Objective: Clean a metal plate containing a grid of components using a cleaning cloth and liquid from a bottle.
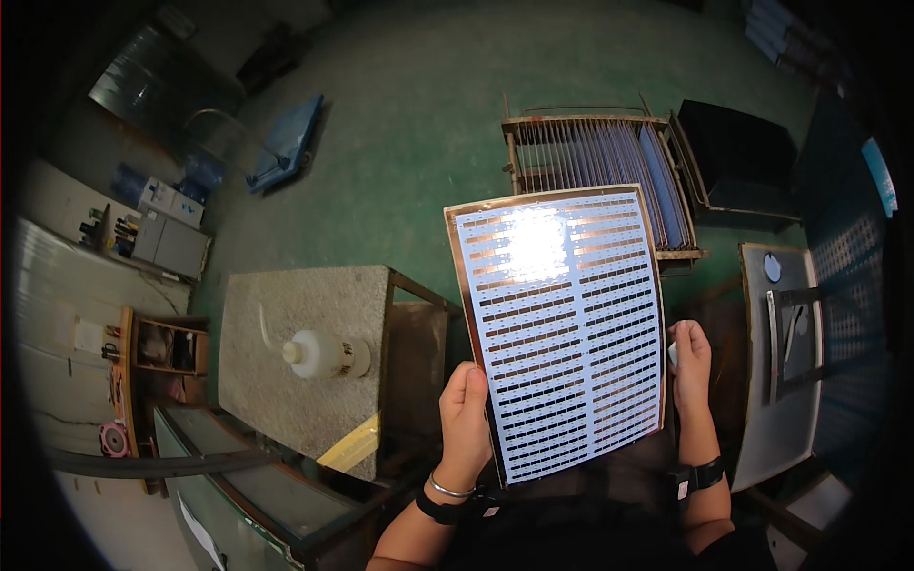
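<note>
I hold up a large rectangular sheet (562, 324), white with a copper-coloured border and rows of dark and copper strips; light glares off its upper part. My left hand (464, 419) grips its lower left edge, thumb on the front. My right hand (690, 362) holds the right edge, fingers curled around it, with a small pale object between the fingers. Both wrists carry dark bands, and the left also wears a thin metal bracelet.
A rack (600, 152) full of upright sheets stands beyond the held sheet. A grey stone-topped table (286, 314) at left carries a white bottle (324, 354) lying on its side. A grey panel (785, 381) with tools lies at right. Green floor lies all around.
</note>
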`<state>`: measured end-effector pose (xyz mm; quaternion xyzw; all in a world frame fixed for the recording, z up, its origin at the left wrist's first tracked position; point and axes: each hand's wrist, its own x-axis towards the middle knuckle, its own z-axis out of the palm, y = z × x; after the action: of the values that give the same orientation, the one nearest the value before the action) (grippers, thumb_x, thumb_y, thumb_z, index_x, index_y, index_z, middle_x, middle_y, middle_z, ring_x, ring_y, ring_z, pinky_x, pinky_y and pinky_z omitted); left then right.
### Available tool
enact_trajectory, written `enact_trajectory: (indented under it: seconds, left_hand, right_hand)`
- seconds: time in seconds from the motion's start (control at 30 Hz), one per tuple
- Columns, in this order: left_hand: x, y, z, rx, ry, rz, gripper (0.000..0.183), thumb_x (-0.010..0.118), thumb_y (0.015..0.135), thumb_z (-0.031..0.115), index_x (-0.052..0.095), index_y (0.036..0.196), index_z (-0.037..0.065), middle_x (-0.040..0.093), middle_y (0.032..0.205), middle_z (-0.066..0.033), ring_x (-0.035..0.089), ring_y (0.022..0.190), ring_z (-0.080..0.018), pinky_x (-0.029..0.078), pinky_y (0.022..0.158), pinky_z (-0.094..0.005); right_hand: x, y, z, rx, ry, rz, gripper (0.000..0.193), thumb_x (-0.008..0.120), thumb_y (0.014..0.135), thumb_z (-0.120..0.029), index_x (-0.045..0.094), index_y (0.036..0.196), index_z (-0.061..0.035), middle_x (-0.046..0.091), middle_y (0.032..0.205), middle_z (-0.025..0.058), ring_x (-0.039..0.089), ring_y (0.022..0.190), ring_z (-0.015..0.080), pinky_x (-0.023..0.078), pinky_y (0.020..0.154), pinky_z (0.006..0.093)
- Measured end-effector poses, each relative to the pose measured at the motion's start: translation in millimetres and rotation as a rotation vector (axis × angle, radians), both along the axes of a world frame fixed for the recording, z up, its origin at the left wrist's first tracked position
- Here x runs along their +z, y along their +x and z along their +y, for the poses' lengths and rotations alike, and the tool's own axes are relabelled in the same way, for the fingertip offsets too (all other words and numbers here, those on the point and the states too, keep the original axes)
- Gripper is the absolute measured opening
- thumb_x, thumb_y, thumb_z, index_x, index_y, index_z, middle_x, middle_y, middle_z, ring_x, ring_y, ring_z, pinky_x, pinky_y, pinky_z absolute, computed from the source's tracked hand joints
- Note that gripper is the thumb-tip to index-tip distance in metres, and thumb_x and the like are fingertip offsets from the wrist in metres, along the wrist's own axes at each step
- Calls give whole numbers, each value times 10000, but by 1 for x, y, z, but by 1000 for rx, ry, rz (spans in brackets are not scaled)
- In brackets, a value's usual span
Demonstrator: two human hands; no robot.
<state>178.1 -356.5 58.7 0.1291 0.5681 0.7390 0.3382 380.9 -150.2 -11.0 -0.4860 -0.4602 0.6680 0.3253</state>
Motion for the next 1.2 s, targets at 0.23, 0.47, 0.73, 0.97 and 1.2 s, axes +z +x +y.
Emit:
enact_trajectory:
  seconds: [0.23, 0.47, 0.73, 0.97, 1.2]
  left_hand:
    - [1, 0, 1, -29, 26, -35, 271, 420, 999, 285, 514, 887, 57, 607, 865, -20, 563, 754, -61, 475, 691, -221]
    - [-4, -2, 0, -7, 72, -101, 271, 374, 1009, 278, 495, 906, 59, 626, 880, -54, 599, 742, -73, 505, 671, -220]
    - [-10, -4, -4, 36, 94, -177, 278, 357, 1013, 284, 483, 933, 50, 626, 917, -72, 616, 790, -100, 522, 713, -247]
    - [-11, -5, -4, -3, 138, -169, 280, 361, 1011, 297, 479, 930, 56, 621, 894, -64, 611, 761, -88, 522, 681, -238]
    - [-8, -4, -3, 34, 111, -160, 273, 407, 998, 295, 501, 915, 53, 625, 874, -42, 597, 731, -77, 501, 662, -216]
  right_hand:
    - [-13, 5, 9, -27, 208, -32, 227, 504, 966, -265, 562, 886, -62, 464, 674, -56, 390, 598, 12, 337, 553, 185]
    - [15, -10, 2, 62, 168, 89, 241, 449, 957, -64, 559, 1152, 26, 635, 936, 43, 562, 834, 80, 439, 781, 208]
    - [29, -10, -4, 101, 111, 216, 223, 446, 960, -57, 561, 1138, 14, 613, 905, 25, 560, 807, 57, 454, 737, 200]
    - [37, -13, -11, 107, 125, 233, 256, 520, 956, -177, 563, 1126, 10, 624, 926, 29, 564, 866, 68, 455, 783, 216]
    - [28, -11, -11, 122, 235, 142, 179, 571, 922, -155, 590, 998, 6, 592, 856, 0, 522, 798, 51, 429, 743, 206]
